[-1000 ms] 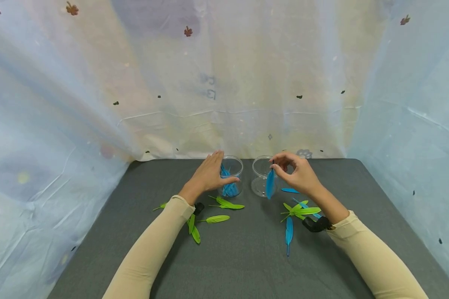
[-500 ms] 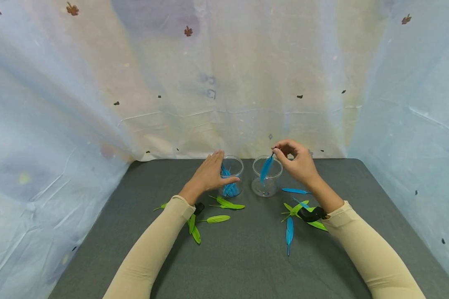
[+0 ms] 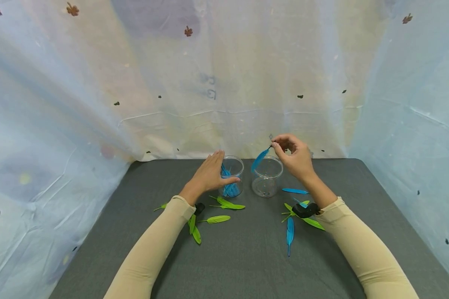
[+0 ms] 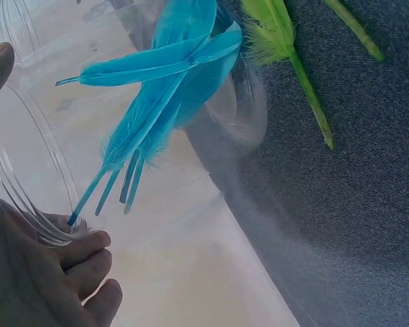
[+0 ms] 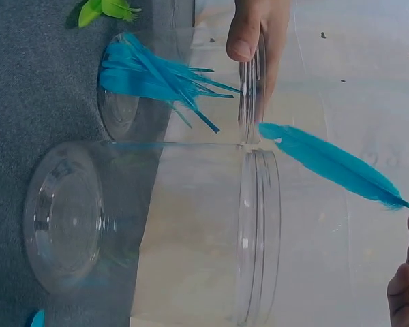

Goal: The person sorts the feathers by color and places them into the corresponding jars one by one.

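Observation:
My left hand (image 3: pixel 210 171) holds a clear plastic jar (image 3: pixel 235 159) at its rim, thumb on the near side and fingers along the other. Inside that jar is a bunch of blue feathers (image 5: pixel 140 71), quills pointing up. Thumb and fingertips of my right hand (image 3: pixel 294 160) pinch a blue feather (image 3: pixel 260 160) by its quill. The feather slants down to the left, its tip near the rims of both jars. Below it stands a second clear jar (image 3: pixel 265 189) with nothing visible inside; the right wrist view shows its see-through wall up close.
Several green feathers (image 3: pixel 215 219) lie on the grey table (image 3: pixel 239 261) near my left forearm. By my right wrist are more green feathers (image 3: pixel 313 224), a blue feather (image 3: pixel 289 232) and another blue feather (image 3: pixel 295 191). A pale patterned curtain (image 3: pixel 239 79) hangs behind the table.
My right hand has risen with the blue feather, which swung from hanging upright beside the second jar to slanting left above its rim. The left hand stays on its jar.

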Motion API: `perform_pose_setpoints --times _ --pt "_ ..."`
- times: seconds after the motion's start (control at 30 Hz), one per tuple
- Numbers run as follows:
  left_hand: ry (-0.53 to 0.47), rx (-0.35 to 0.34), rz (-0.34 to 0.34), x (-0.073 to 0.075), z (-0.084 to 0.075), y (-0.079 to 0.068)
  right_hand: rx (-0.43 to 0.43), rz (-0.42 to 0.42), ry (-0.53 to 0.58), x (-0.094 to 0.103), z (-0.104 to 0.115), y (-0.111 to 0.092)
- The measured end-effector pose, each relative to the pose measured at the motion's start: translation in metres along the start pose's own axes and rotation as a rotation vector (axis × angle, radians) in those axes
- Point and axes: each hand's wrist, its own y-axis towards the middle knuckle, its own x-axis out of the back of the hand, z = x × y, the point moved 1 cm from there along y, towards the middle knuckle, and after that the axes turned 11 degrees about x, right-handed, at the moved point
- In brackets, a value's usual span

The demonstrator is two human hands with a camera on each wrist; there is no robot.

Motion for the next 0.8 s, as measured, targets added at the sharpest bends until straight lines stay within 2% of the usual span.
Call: perform_pose_setpoints --times 0.23,0.47,0.6,0.8 --pt "-0.003 0.000 0.000 0.001 -0.001 0.000 -0.012 -0.036 0.071 -0.012 0.013 0.006" --pt "-0.008 -0.001 -0.007 0.001 0.000 0.001 -0.068 0.003 0.058 -0.027 0.020 0.008" --pt "-0.017 -0.002 -0.005 0.001 0.000 0.000 -0.099 0.045 0.015 -0.034 0.015 0.007" --pt "-0.009 -0.002 -0.003 0.000 0.000 0.001 -0.122 0.109 -0.015 -0.043 -0.024 0.000"
